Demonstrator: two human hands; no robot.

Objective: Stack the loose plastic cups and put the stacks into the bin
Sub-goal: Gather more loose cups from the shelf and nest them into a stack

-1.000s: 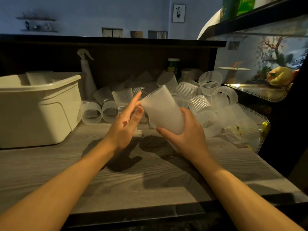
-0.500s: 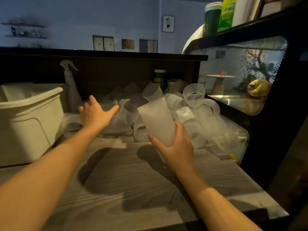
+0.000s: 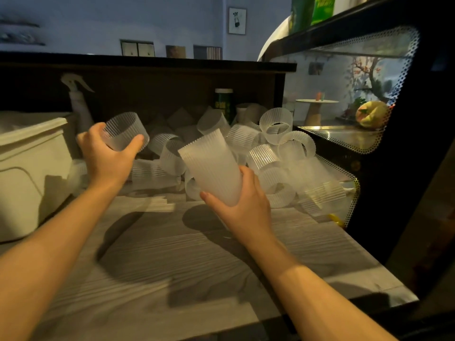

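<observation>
So half a second back the left hand (image 3: 108,153) was open and reaching into the pile with nothing in it; now it's up off the desk (image 3: 197,262) gripping a single cup (image 3: 125,130), thumb on the near side, fingers wrapped round the far side, open mouth tilted up and to the right. The right hand (image 3: 242,205) hasn't really changed: it has its fingers curled round the bottom of the stack of cups (image 3: 211,166), which leans up and to the left, rim toward the other cup. The two are close but apart.

The pile of loose cups (image 3: 266,153) lies on its sides at the back of the desk, behind and to the right of both hands. The bin (image 3: 32,153) sits at the left edge, well apart from the stack.

Writing-wise, not much luck. There's a green can (image 3: 223,104) behind the pile with a yellowish label, but it's too blurry to read. A spray bottle (image 3: 78,102) stands behind the bin, no visible text.
</observation>
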